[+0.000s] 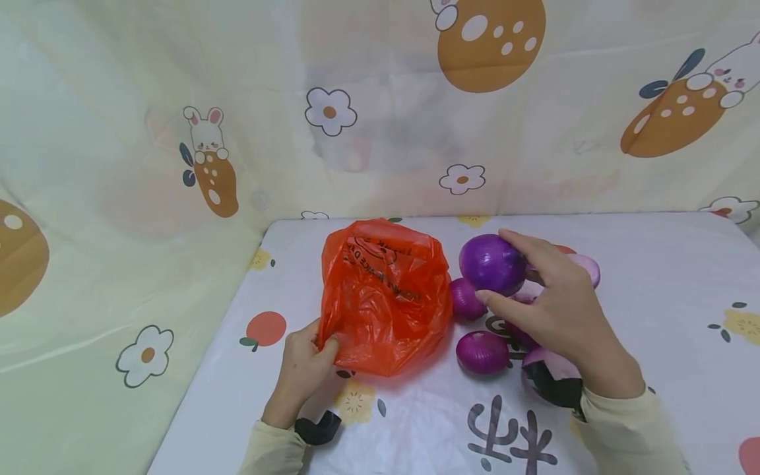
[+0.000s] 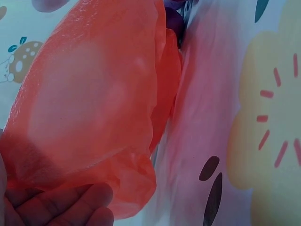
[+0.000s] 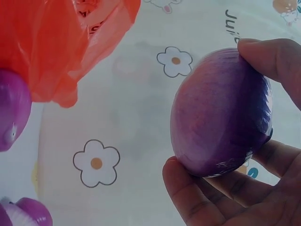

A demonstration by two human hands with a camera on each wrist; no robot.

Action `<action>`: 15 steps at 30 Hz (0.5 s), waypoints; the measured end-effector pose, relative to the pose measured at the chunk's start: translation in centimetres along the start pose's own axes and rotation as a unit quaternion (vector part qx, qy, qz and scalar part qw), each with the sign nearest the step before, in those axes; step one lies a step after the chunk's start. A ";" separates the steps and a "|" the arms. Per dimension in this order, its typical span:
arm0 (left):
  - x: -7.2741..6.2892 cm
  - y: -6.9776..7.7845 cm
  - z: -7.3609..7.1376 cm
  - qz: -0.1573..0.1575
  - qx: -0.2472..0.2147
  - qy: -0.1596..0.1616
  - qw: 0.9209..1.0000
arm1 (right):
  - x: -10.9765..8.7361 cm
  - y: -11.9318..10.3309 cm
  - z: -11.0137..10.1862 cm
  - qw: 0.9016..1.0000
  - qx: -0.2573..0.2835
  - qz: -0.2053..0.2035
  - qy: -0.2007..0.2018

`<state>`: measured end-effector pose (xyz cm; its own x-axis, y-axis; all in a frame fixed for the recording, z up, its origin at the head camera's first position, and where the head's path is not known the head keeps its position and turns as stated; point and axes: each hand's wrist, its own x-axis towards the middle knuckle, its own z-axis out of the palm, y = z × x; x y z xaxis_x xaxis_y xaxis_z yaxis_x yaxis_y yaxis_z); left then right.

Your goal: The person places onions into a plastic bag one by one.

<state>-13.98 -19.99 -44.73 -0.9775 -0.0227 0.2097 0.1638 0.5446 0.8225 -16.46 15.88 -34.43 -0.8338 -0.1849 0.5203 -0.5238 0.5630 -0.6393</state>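
My left hand (image 1: 305, 363) grips the near left edge of a red plastic bag (image 1: 386, 310), whose mouth gapes toward me in the head view. Up close in the left wrist view, curled fingers (image 2: 61, 207) lie against the bag's thin film. To the right, my right hand (image 1: 558, 303) holds a purple onion (image 1: 491, 264) between thumb and fingertips, raised off the table. The right wrist view shows this onion (image 3: 218, 115) whole, with the fingers along its sides. The bag's inside looks bare of onions where it shows.
Several more purple onions lie right of the bag, such as one in front (image 1: 483, 352) and one against the bag's side (image 1: 466, 300). Others are partly hidden behind my right hand. A patterned cloth (image 1: 415, 429) covers the table, and a printed curtain (image 1: 386, 158) hangs behind.
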 end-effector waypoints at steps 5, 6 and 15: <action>-0.1 -0.1 0.1 0.001 -0.002 0.001 1.000 | 0.2 -0.4 0.4 1.000 -0.015 -0.007 -0.005; -0.1 0.0 0.1 0.002 -0.003 0.001 1.000 | 0.2 -0.5 0.5 1.000 -0.018 -0.005 -0.008; -0.1 -0.1 0.1 0.011 -0.012 0.000 1.000 | 0.4 -0.6 1.8 1.000 -0.011 -0.023 -0.008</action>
<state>-13.90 -19.98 -44.90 -0.9737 -0.0115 0.2276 0.1879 0.5246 0.8304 -16.81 14.03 -34.90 -0.8122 -0.2235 0.5389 -0.5572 0.5709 -0.6030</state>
